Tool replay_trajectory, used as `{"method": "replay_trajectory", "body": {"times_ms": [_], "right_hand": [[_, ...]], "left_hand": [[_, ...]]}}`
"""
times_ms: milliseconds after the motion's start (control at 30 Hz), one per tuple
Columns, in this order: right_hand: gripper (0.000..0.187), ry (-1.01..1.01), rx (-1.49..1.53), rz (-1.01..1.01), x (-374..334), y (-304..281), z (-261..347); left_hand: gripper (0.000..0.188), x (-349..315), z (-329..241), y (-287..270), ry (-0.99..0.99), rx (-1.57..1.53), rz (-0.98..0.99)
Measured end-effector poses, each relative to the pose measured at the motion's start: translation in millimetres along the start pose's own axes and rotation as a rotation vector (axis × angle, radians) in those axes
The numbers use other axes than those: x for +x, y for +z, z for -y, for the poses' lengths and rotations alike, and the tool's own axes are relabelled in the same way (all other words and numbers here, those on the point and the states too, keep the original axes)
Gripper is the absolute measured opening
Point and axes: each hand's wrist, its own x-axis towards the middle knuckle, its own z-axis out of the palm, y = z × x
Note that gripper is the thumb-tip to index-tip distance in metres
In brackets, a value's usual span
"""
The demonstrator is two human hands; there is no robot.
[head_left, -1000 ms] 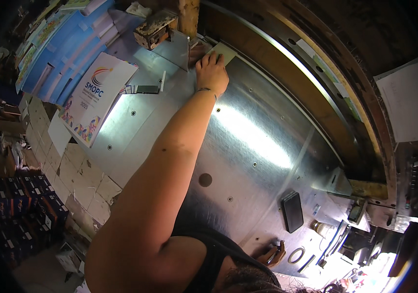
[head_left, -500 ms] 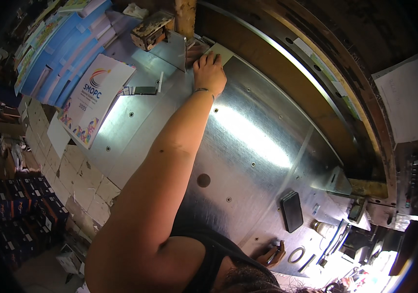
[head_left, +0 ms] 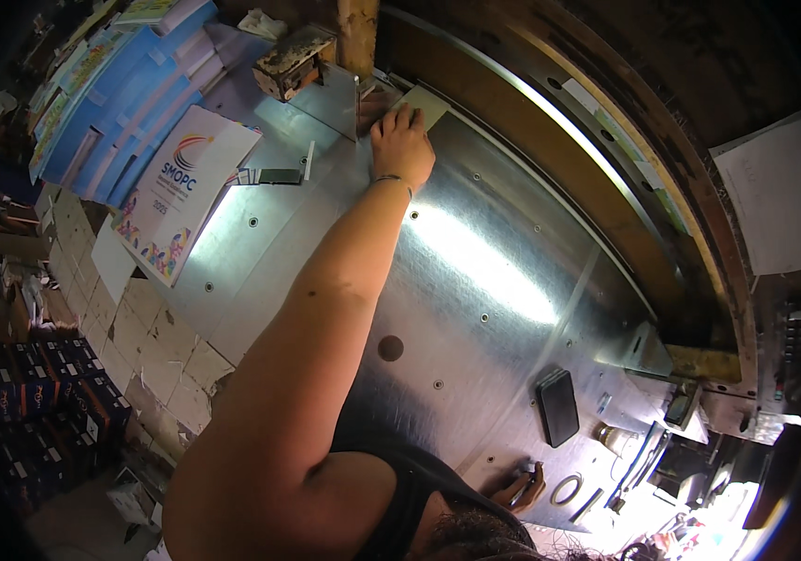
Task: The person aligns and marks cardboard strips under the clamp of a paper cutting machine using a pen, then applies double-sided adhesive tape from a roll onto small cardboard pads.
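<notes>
My left hand (head_left: 402,150) reaches across to the far side of the metal table (head_left: 438,280). Its fingers lie slightly bent on the edge of a pale, flat paper or card piece (head_left: 429,103), which sits against the far ledge. A dark band circles the wrist. Beside these fingers stands an upright metal plate (head_left: 330,98). My right hand (head_left: 520,488) rests low at the right, partly hidden by my body and in shadow; its visible fingers are loosely apart on the tabletop, and I make out nothing in them.
Printed booklets (head_left: 180,192) and blue-edged stacks (head_left: 115,107) stand at the left. A black phone (head_left: 558,408) lies toward the right, near a ring-shaped roll (head_left: 567,489) and a small jar (head_left: 615,438). Boxes (head_left: 40,402) are piled at the lower left. A long metal-edged beam (head_left: 550,178) borders the far side.
Almost nothing differs. My left hand stays on the pale piece, its fingers only slightly shifted, and my right hand keeps its place.
</notes>
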Motion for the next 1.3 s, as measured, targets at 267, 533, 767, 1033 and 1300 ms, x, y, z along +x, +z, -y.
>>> {"method": "replay_trajectory", "body": {"times_ms": [267, 533, 767, 1033, 1300], "right_hand": [[0.037, 0.004, 0.000, 0.040, 2, -4, 3], [0.039, 0.005, -0.017, 0.087, -1, -10, 5], [0.039, 0.019, 0.014, 0.078, 2, -10, 13], [0.037, 0.034, 0.012, 0.073, 1, -8, 6], [0.037, -0.002, -0.018, 0.048, -5, -9, 4]], "left_hand": [[0.044, 0, 0, 1, -0.017, 0.009, 0.005], [0.044, 0, 2, 4, 0.001, -0.031, -0.021], [0.044, 0, 2, 5, -0.005, -0.025, -0.022], [0.044, 2, 1, 6, -0.013, -0.008, 0.005], [0.046, 2, 2, -1, -0.019, -0.041, 0.055]]}}
